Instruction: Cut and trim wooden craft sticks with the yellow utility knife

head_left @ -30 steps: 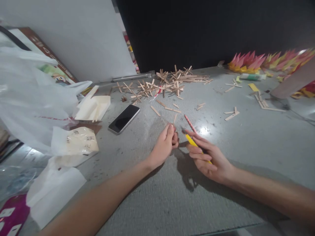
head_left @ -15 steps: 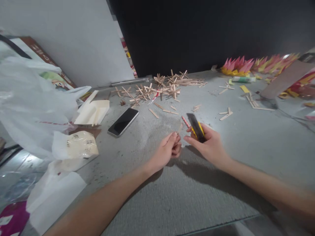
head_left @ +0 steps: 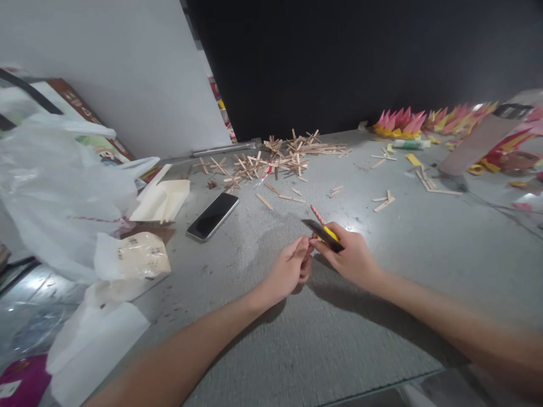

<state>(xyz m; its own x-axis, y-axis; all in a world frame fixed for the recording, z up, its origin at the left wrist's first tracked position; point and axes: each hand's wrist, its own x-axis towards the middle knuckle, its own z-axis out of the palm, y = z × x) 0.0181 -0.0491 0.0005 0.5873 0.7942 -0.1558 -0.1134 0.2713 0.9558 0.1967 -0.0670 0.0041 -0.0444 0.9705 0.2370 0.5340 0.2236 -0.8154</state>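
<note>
- The phone (head_left: 213, 216) lies face up on the grey counter (head_left: 254, 362), its screen dark.
- The left hand (head_left: 291, 265) is to the right of the phone and nearer the person, its fingers curled and its thumb pressed down on them; whatever it may pinch is too small or hidden to tell.
- The right hand (head_left: 350, 254), farther right of the phone, wraps its fingers around a yellow and black cutter (head_left: 328, 236), whose dark end points back toward the phone's side, over the left hand's fingertips.
- The fingertips of the two hands are very close; whether they touch, I cannot tell.
- A red patterned rod (head_left: 317, 213) shows just past the right hand, to the phone's right; its lower part is hidden.
- A heap of wooden sticks (head_left: 299, 164), many joined in crosses, sits beyond the phone and to its right, with a few loose sticks (head_left: 292, 198) nearer it.
- Just left of the phone is an open cream box (head_left: 178, 198); farther left is a white plastic bag (head_left: 63, 198).
- Pink and yellow pointed paper (head_left: 399, 125) is well right of the phone, beyond it.
</note>
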